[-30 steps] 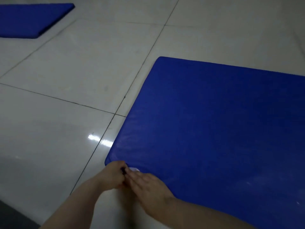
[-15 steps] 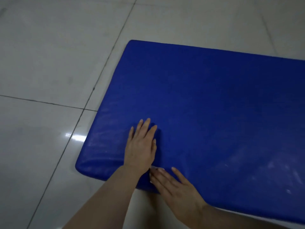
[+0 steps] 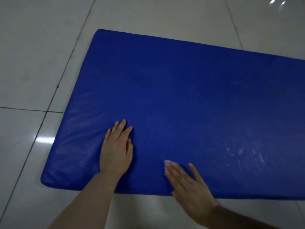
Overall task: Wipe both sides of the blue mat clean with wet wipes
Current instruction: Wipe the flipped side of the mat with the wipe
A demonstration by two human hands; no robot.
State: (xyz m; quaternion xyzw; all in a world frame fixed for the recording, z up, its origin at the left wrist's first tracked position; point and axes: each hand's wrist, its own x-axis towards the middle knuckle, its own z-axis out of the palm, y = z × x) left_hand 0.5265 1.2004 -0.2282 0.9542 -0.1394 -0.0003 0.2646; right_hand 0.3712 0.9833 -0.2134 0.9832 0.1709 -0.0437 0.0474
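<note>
Right hand point(image 3: 186, 180) lies flat near the blue mat point(image 3: 181, 100) front edge, straight fingers pressing a white wipe point(image 3: 167, 162); left hand point(image 3: 116, 149) rests flat, fingers straight, holding nothing, just beside. Mat lies on tiled floor point(image 3: 41, 55), bare tiles beyond its left and far edges.

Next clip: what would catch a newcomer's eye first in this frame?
The blue mat fills most of the view, lying flat on the pale tiled floor. At its near edge, the left hand rests flat on it, while the right hand presses a bit of white wipe under its fingertips. Whitish smears show at right.
</note>
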